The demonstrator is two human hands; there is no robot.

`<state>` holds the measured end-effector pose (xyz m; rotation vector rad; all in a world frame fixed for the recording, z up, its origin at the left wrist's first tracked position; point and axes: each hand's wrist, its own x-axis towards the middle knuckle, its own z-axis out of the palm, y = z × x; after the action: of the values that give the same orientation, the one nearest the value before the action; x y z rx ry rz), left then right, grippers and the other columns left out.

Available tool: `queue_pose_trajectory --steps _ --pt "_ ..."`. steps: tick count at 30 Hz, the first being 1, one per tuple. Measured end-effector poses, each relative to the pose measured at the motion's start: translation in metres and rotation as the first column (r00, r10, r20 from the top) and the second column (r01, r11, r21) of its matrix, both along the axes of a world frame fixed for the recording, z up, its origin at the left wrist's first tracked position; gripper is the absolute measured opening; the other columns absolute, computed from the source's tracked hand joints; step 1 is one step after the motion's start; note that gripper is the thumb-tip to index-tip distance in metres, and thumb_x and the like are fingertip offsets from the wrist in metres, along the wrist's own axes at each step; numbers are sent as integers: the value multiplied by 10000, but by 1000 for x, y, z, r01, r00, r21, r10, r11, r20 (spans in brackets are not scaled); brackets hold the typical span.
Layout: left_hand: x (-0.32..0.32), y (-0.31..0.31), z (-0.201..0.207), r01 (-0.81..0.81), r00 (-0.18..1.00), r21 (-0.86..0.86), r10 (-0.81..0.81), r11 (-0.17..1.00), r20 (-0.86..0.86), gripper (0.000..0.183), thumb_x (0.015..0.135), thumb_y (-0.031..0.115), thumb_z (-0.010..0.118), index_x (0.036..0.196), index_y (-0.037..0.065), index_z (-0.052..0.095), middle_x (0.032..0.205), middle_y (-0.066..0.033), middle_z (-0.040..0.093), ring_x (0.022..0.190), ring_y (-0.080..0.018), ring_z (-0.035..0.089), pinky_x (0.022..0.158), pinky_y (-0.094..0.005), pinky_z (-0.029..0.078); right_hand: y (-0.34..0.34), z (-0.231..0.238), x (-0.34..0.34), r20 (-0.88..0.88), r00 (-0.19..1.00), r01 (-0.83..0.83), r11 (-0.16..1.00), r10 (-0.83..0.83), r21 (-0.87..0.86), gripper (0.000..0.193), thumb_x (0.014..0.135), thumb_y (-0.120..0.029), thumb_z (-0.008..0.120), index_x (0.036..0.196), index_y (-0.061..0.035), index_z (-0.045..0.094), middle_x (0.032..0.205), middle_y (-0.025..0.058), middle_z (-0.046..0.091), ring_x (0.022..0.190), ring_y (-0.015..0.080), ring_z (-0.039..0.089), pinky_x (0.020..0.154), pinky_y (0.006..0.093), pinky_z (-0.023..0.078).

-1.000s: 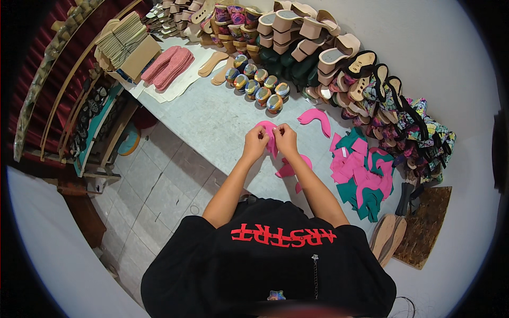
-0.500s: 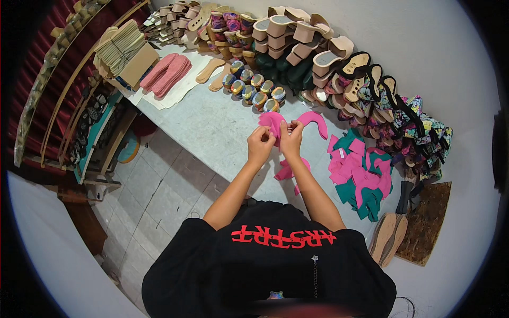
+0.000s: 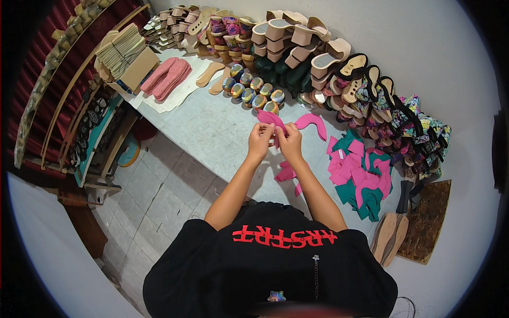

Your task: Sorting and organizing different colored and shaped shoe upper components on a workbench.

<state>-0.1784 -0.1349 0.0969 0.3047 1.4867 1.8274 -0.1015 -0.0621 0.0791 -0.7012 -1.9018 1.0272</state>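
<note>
**Pink piece (image 3: 271, 117) pinched two-handed**

Left hand (image 3: 259, 142) and right hand (image 3: 290, 143) both clamp the piece between fingertips, above the pale table (image 3: 204, 122). Risk (judged): uneven pull could crease it; slack pinch could drop it beside the curved pink cutout (image 3: 312, 119). Shoes (image 3: 327, 62) line the wall side; tiled floor (image 3: 169, 183) left.

Tabletop (image 3: 199, 127) lies open centre-left; shoes (image 3: 303, 36) (stacked high) block its far edge.

Shoe workshop; stacked sandals (image 3: 324, 62), piled soles (image 3: 174, 79) on a worktable (image 3: 212, 122)
</note>
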Motion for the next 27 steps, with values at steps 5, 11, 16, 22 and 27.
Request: queue_pose_trajectory --steps 5,11,16,22,27 --pt "-10 2 -17 -30 867 -121 -34 992 -497 226 826 216 545 833 -6 505 673 -109 562 605 -185 561 546 -298 438 -14 8 1 -13 1000 -10 995 11 95 150 781 -88 559 724 50 570 670 136 505 576 240 505 546 325 400" --pt "0 4 -19 -103 789 -77 34 992 -614 194 850 164 463 820 -27 474 696 -191 552 621 -314 549 593 -385 421 -10 -10 -1 -66 960 262 958 -270 -116 253 819 -145 541 658 47 505 591 113 444 540 213 436 504 326 354" --pt "1 4 -23 -245 737 -13 178 969 -652 155 855 127 434 832 -27 435 721 -212 538 682 -355 549 627 -409 404 -3 -21 -1 -172 900 358 903 -402 -239 294 871 -199 496 671 16 512 558 23 431 540 96 369 490 280 325" --pt "-32 -15 -19 -184 952 110 205 977 -229 175 909 178 392 851 14 406 713 -93 536 633 -165 596 489 -272 539 17 -21 11 -230 885 248 829 -404 -501 258 874 -199 485 763 17 575 640 -7 527 595 66 433 550 252 373" --pt "-54 -41 -15 -119 976 70 130 990 -178 175 901 193 440 914 21 412 800 -111 580 685 -163 601 558 -274 529 29 -44 5 -15 987 126 828 -161 -547 205 871 -188 479 894 -19 594 704 -15 540 602 67 463 544 234 374"
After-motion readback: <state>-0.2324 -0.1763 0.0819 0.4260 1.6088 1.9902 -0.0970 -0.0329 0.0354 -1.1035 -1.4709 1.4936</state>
